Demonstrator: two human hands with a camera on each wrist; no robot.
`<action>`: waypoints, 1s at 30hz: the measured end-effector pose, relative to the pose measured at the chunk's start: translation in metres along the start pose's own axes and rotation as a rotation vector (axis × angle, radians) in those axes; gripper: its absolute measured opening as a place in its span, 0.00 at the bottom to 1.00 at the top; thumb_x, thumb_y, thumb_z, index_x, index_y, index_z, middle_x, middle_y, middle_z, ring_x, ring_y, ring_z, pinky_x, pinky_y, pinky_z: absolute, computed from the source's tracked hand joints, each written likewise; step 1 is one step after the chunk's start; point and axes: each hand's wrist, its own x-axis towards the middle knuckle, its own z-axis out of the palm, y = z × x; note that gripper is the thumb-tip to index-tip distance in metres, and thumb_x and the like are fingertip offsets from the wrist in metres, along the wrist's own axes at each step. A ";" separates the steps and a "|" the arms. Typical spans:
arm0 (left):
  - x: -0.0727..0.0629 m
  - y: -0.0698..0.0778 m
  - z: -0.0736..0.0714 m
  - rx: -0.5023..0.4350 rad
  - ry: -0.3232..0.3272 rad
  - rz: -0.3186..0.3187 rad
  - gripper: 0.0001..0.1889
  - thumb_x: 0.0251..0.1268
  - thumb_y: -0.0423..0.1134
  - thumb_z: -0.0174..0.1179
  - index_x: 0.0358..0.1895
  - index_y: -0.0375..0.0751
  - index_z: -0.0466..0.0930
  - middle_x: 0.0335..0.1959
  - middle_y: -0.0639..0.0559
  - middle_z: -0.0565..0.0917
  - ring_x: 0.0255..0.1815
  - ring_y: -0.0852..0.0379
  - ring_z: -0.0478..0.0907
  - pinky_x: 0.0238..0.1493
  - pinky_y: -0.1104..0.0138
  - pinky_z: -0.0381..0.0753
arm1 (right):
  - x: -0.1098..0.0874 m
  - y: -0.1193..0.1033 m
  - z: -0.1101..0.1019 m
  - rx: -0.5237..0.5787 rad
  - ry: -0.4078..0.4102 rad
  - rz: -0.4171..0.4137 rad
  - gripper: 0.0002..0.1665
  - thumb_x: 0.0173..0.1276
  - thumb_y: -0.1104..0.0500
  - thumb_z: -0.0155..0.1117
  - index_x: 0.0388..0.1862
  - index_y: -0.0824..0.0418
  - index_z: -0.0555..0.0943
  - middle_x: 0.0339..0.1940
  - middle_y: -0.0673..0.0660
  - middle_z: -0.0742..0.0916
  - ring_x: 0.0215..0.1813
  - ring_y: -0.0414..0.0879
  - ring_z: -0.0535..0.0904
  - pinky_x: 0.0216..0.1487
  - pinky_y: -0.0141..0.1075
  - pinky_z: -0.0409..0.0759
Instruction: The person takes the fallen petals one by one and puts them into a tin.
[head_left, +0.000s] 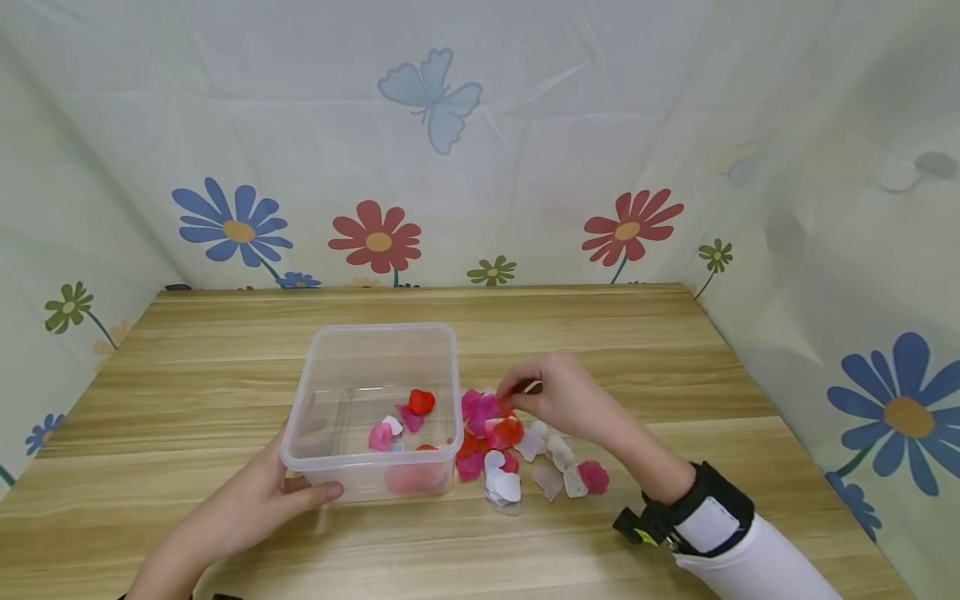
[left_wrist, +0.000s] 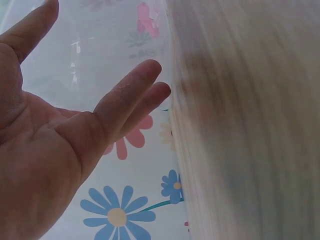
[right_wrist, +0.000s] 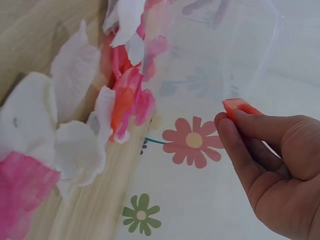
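Note:
A clear plastic container (head_left: 360,479) stands on the table with several red, pink and white petals (head_left: 405,417) inside. My left hand (head_left: 262,496) rests at its left front corner, thumb along the front wall and the other fingers behind the left side. Those fingers look straight in the left wrist view (left_wrist: 115,107). Between thumb and fingertips my right hand (head_left: 573,400) pinches an orange-red petal (right_wrist: 240,106). That hand is just above a loose pile of magenta, red, pink and white petals (head_left: 480,408) at the container's right side.
The wooden table (head_left: 225,358) has a pale curtain (head_left: 300,133) with printed flowers behind it and at both sides. A few white petals (head_left: 502,483) and a dark pink petal (head_left: 593,477) lie at the pile's front and right. A black strap (head_left: 708,508) circles the right wrist.

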 end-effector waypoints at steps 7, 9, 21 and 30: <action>0.000 -0.001 0.001 -0.016 -0.005 0.003 0.59 0.62 0.45 0.76 0.83 0.73 0.36 0.77 0.41 0.60 0.65 0.36 0.72 0.54 0.46 0.82 | 0.002 -0.012 -0.002 0.066 0.075 -0.047 0.08 0.65 0.69 0.74 0.40 0.60 0.92 0.37 0.47 0.91 0.39 0.40 0.86 0.42 0.32 0.86; 0.000 -0.001 0.001 -0.014 -0.003 0.004 0.59 0.61 0.45 0.76 0.83 0.73 0.36 0.77 0.41 0.60 0.64 0.36 0.72 0.54 0.47 0.83 | 0.003 -0.018 -0.002 0.084 0.103 -0.068 0.09 0.64 0.69 0.75 0.41 0.60 0.92 0.38 0.47 0.91 0.40 0.40 0.86 0.42 0.33 0.86; -0.002 0.001 0.002 0.006 0.007 0.052 0.59 0.62 0.44 0.75 0.84 0.67 0.36 0.77 0.39 0.60 0.66 0.35 0.71 0.57 0.40 0.78 | 0.017 -0.050 0.008 0.181 0.112 -0.223 0.11 0.64 0.70 0.74 0.44 0.60 0.91 0.41 0.47 0.91 0.43 0.38 0.86 0.45 0.37 0.87; -0.002 0.001 0.003 0.009 0.008 0.055 0.59 0.62 0.44 0.75 0.83 0.70 0.36 0.77 0.39 0.61 0.65 0.37 0.72 0.56 0.45 0.81 | 0.028 -0.056 0.020 0.121 0.025 -0.347 0.11 0.62 0.69 0.77 0.44 0.63 0.90 0.42 0.51 0.91 0.44 0.37 0.85 0.44 0.33 0.86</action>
